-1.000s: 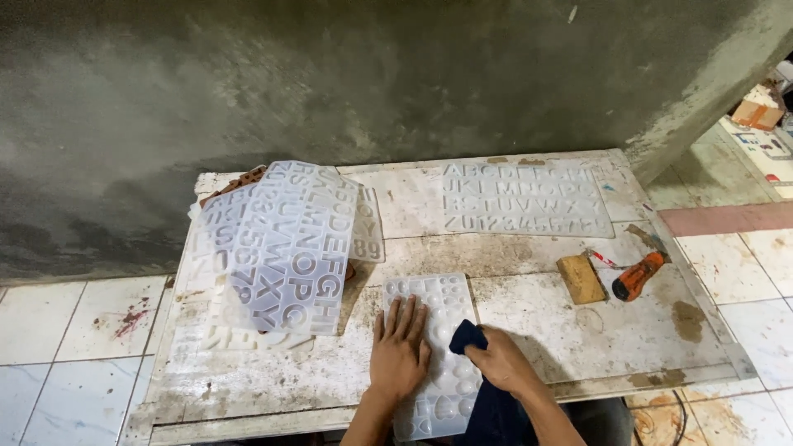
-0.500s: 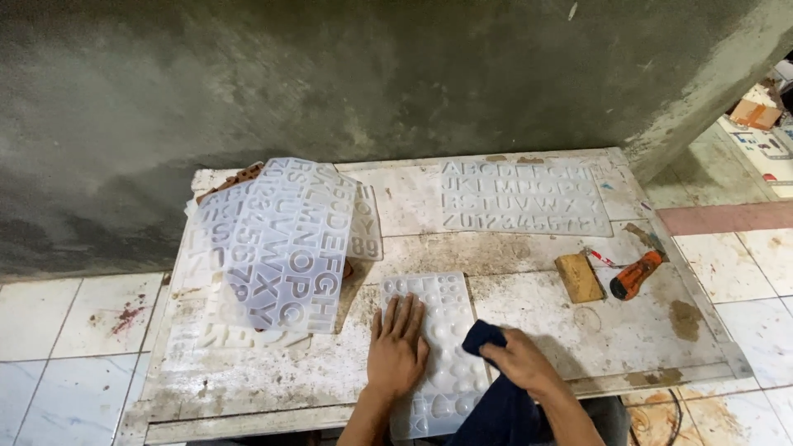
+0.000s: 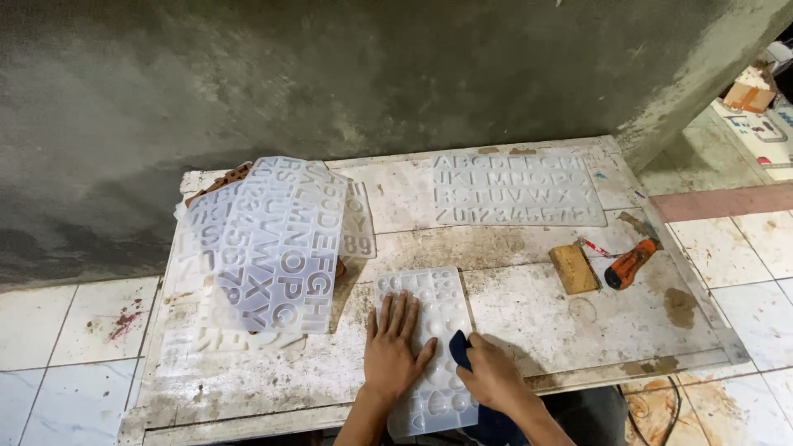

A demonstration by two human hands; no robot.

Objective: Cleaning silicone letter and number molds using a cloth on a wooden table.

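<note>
Mould [image 3: 425, 347] lies at the worktop [image 3: 529, 330] front edge, near centre, its near end overhanging the edge slightly. Left hand [image 3: 395, 351] flat on it, fingers spread, gripping nothing. Right hand [image 3: 496, 376] curled around a dark blue cloth [image 3: 458, 347], pressed on the mould's right edge. Stack of letter moulds [image 3: 281, 239] covers the left side; another letter mould [image 3: 516, 188] lies flat along the back edge. Wood block [image 3: 574, 268] and orange tool [image 3: 629, 263] sit toward the right edge. Bare surface between mould and block.
</note>
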